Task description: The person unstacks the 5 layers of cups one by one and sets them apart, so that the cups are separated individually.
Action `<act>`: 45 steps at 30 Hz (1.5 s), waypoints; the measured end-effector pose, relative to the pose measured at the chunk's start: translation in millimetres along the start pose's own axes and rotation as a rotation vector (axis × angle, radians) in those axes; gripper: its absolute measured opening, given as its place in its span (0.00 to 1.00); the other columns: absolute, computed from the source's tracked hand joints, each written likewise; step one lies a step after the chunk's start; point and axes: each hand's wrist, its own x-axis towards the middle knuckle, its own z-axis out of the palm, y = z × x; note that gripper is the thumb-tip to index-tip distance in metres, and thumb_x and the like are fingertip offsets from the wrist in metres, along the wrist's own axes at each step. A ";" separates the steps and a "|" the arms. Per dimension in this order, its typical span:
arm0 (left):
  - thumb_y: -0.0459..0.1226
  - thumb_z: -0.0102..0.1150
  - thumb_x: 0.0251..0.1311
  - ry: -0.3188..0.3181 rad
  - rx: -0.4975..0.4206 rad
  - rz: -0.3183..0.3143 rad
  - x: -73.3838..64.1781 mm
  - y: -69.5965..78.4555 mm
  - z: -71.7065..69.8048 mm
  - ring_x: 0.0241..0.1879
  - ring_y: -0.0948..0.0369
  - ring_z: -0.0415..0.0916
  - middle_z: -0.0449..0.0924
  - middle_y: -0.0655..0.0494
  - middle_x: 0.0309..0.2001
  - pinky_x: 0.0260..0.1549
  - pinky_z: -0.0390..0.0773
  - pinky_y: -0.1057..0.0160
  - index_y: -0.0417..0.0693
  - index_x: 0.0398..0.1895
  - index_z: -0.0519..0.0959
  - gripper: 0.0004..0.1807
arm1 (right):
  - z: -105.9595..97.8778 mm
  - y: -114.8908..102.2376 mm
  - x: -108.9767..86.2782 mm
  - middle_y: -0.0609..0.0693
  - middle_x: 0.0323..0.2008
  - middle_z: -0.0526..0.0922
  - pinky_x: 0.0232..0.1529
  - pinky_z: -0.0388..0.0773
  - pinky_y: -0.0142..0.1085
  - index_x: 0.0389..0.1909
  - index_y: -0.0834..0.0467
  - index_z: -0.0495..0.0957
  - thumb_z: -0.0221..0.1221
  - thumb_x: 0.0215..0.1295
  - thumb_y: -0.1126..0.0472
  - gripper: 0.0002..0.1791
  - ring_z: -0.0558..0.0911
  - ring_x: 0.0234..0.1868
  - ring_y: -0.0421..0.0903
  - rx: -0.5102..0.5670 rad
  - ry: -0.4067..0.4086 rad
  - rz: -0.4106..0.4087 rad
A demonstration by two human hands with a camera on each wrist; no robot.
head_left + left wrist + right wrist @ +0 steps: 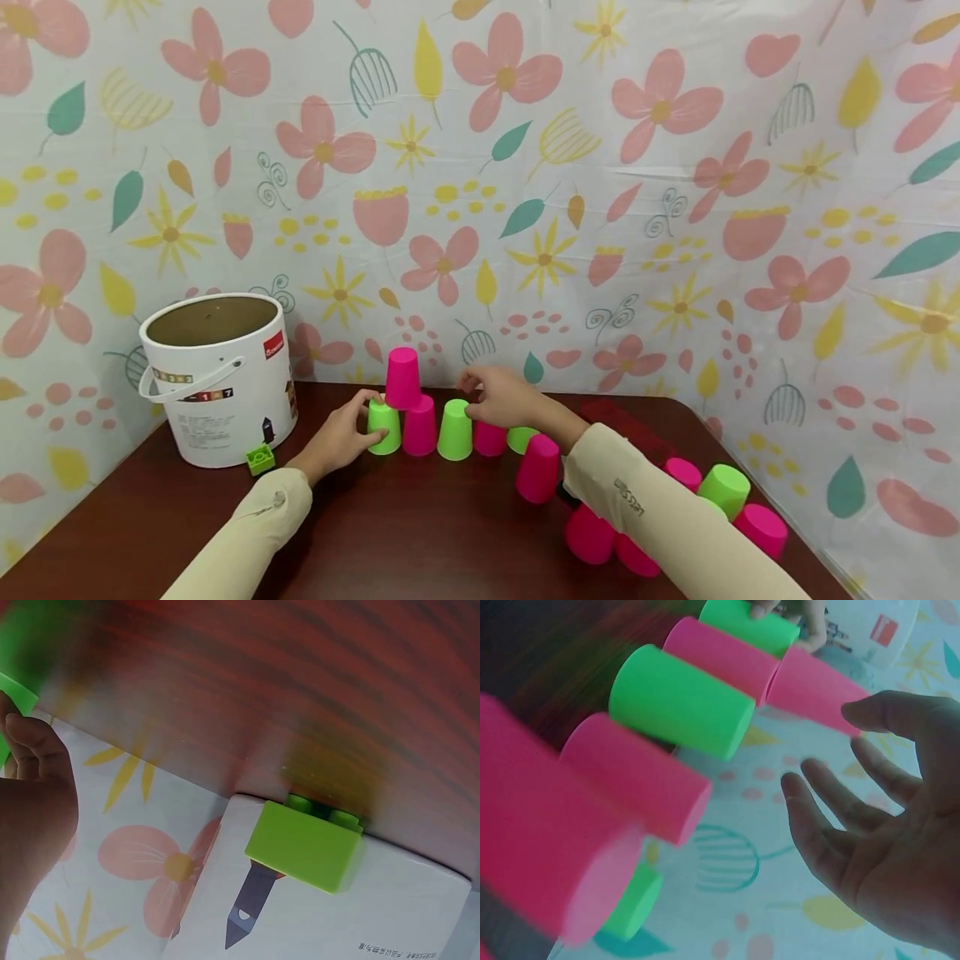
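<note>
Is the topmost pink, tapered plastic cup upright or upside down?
Upside down: this pink, tapered plastic cup shows its narrower, closed end upward.

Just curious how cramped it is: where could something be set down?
Bare table: centre, between the left sleeve and the pink cups by the right sleeve; left, between left sleeve and white bucket. Crowded: back cup row, right-side cups.

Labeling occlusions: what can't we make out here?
Head: fine print on bucket, too small.
Head: pink cup, partly behind right sleeve.
Left wrist: green cup, cut by left edge, partly behind left hand.
Right wrist: nearest pink cup, blurred, cut by left edge.
</note>
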 end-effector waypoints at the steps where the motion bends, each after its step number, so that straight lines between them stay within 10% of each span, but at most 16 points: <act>1: 0.35 0.71 0.57 -0.002 0.001 0.004 0.5 0.6 0.2 0.44 0.52 0.80 0.82 0.51 0.42 0.36 0.77 0.57 0.53 0.53 0.67 0.26 | 1.9 -3.2 3.5 0.53 0.51 0.81 0.50 0.79 0.41 0.54 0.59 0.76 0.62 0.63 0.65 0.17 0.82 0.50 0.51 -0.014 0.012 -0.006; 11: 0.35 0.72 0.56 0.004 -0.014 0.024 2.2 3.0 -0.9 0.44 0.52 0.80 0.83 0.50 0.42 0.38 0.78 0.55 0.53 0.53 0.67 0.26 | 24.9 -32.3 45.3 0.56 0.67 0.70 0.57 0.74 0.48 0.71 0.54 0.64 0.62 0.66 0.57 0.33 0.70 0.65 0.53 -0.011 0.115 -0.020; 23: 0.34 0.71 0.57 0.014 -0.013 0.001 -9.4 -2.1 4.1 0.42 0.54 0.81 0.83 0.52 0.38 0.35 0.77 0.58 0.52 0.53 0.67 0.26 | 61.6 -29.7 71.7 0.52 0.54 0.78 0.39 0.79 0.34 0.68 0.55 0.66 0.62 0.67 0.61 0.29 0.80 0.45 0.45 0.184 0.161 -0.016; 30: 0.36 0.71 0.58 0.002 -0.009 0.014 -2.0 0.2 3.6 0.45 0.52 0.80 0.84 0.53 0.40 0.38 0.77 0.57 0.54 0.54 0.67 0.25 | 70.2 -17.0 71.2 0.54 0.51 0.78 0.29 0.78 0.35 0.61 0.54 0.69 0.63 0.67 0.59 0.23 0.79 0.31 0.47 0.257 0.323 -0.002; 45: 0.35 0.72 0.56 0.020 -0.008 0.040 -2.9 -3.7 0.8 0.44 0.52 0.80 0.84 0.54 0.38 0.37 0.77 0.58 0.54 0.54 0.67 0.26 | 74.3 -15.4 13.4 0.46 0.55 0.79 0.45 0.80 0.38 0.65 0.51 0.71 0.65 0.65 0.50 0.29 0.82 0.46 0.44 0.145 0.442 -0.086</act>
